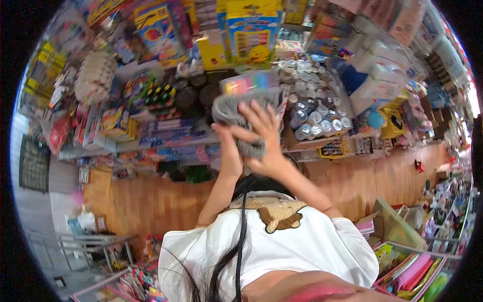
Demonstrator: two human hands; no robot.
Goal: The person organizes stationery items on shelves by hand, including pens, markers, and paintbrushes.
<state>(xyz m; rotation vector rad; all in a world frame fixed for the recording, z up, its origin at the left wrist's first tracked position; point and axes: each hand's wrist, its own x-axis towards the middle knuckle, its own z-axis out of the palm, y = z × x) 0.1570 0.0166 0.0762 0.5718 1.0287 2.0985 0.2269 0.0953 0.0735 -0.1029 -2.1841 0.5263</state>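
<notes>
A crumpled grey cloth [229,108] is bunched between my two hands, in front of the shelf. My right hand [265,135] presses on it with its fingers over the cloth. From the other side my left hand [229,153] holds it, its far fingers hidden behind the cloth. Just beyond, a clear tub with colourful contents [251,83] overlaps the cloth's upper edge. Motion blurs the hands slightly.
Several small lidded jars [314,118] fill a box on the shelf to the right. Yellow-and-blue packs [251,38] hang behind. Stacked boxes [118,123] stand at left. Below is a wooden floor [151,196], with open bins [410,272] near me at right.
</notes>
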